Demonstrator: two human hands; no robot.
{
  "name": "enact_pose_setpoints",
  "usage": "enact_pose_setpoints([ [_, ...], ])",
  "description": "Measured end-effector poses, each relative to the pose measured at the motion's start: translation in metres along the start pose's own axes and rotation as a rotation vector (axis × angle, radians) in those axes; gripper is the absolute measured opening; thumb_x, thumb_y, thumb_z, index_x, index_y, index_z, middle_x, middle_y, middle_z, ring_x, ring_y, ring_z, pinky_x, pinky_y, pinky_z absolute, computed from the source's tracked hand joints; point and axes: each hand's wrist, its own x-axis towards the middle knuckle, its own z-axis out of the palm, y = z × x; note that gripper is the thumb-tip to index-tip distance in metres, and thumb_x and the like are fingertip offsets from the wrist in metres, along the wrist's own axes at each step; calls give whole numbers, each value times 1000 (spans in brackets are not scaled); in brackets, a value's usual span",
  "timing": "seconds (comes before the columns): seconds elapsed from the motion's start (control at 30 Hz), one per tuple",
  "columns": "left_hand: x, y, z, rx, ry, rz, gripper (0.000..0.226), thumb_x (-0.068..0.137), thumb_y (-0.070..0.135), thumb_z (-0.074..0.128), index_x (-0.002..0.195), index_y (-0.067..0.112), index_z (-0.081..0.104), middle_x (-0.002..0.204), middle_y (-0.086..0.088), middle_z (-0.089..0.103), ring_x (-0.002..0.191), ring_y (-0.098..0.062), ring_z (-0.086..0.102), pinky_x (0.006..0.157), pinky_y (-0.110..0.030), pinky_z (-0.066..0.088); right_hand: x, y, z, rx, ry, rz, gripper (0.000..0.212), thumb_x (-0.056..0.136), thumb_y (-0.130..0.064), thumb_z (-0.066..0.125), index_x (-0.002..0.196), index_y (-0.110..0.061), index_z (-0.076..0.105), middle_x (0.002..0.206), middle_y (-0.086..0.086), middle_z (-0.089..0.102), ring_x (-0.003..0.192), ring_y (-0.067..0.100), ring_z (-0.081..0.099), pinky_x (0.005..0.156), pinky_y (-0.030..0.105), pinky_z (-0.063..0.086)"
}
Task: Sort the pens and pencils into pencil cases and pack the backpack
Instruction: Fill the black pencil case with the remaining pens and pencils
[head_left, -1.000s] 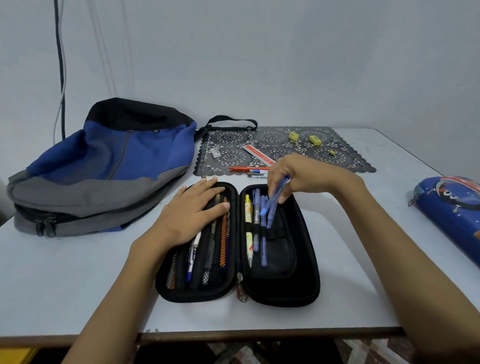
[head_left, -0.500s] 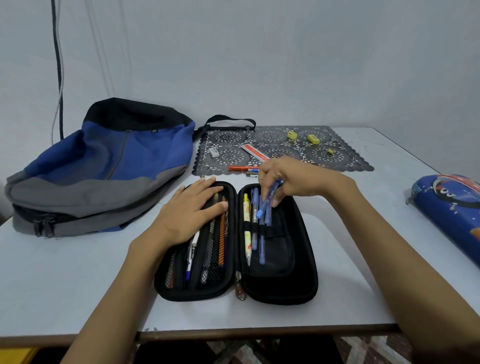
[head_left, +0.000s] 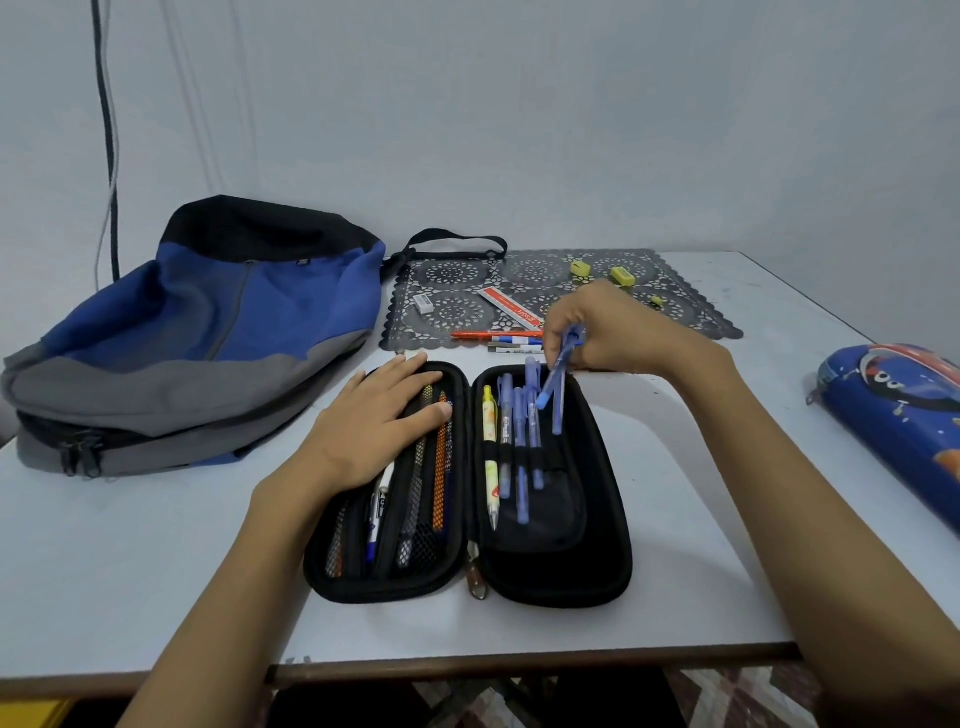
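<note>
Head view, item in hand: blue pens (head_left: 550, 387), two as far as can be told, pinched in the grip of the right hand (head_left: 613, 332), whose fingers curl round their upper ends; the lower ends slant down over the right half of the open black pencil case (head_left: 561, 577). Left hand (head_left: 379, 421): spread flat, pressing the case's mesh half onto the counter (head_left: 156, 571). Just below the grip: elastic band (head_left: 519, 460) holding a yellow pen (head_left: 490, 447) and several blue ones, with free band on the side nearest the grip. Handling note: likely best fed one at a time, each straightened parallel to its neighbours and slid under the free band while the flat hand steadies the case. Appearance: slim, translucent blue, capped, probably light. Well left of the grip: backpack (head_left: 208, 332), lying on its side.
</note>
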Motion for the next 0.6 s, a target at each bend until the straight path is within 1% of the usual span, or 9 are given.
enact_pose_setpoints([
  [0.03, 0, 0, 0, -1, 2, 1, 91, 68, 81, 19, 145, 36, 38, 160, 16, 17, 147, -1, 7, 122, -36, 3, 1, -1, 2, -21, -3, -10, 24, 73, 12, 69, 76, -12, 74, 77, -5, 67, 74, -5, 58, 68, 10, 45],
  [0.07, 0, 0, 0, 0, 3, 1, 92, 68, 81, 19, 145, 36, 38, 160, 16, 17, 147, -1, 7, 122, -37, 3, 2, -2, 4, -39, -8, -13, 25, 72, 12, 67, 77, -12, 75, 77, -7, 66, 73, -8, 55, 67, 10, 43],
  [0.17, 0, 0, 0, 0, 5, 0, 92, 68, 81, 19, 145, 36, 38, 160, 16, 18, 147, -1, 8, 122, -36, 3, 5, -3, 9, -67, -20, -21, 29, 70, 14, 64, 77, -12, 75, 78, -9, 63, 72, -10, 50, 68, 16, 40],
  [0.37, 1, 0, 0, 3, 1, -6, 91, 67, 81, 19, 145, 37, 38, 160, 17, 18, 147, 0, 8, 122, -36, 2, 5, -10, 11, -45, -145, -40, 28, 71, 10, 67, 77, -16, 76, 80, -10, 67, 75, -6, 56, 74, 19, 44],
  [0.43, 0, 0, 0, 1, 0, -7, 92, 67, 81, 19, 145, 37, 38, 160, 17, 18, 147, 0, 9, 122, -36, 2, 4, -13, 11, -38, -171, -34, 28, 72, 9, 69, 76, -18, 75, 79, -12, 65, 76, -5, 56, 74, 19, 43],
  [0.5, 0, 0, 0, 1, 0, -8, 92, 67, 81, 19, 145, 36, 38, 160, 17, 17, 147, -1, 9, 122, -37, 3, 4, -16, 11, -34, -205, -26, 28, 72, 8, 70, 75, -20, 75, 81, -14, 63, 79, -3, 55, 77, 21, 44],
  [0.6, 0, 0, 0, 8, 0, -7, 91, 68, 81, 19, 145, 37, 38, 160, 17, 17, 147, -1, 9, 122, -37, 4, 3, -19, 12, -11, -254, -12, 29, 70, 8, 72, 75, -20, 75, 88, -15, 59, 83, -3, 53, 78, 23, 44],
])
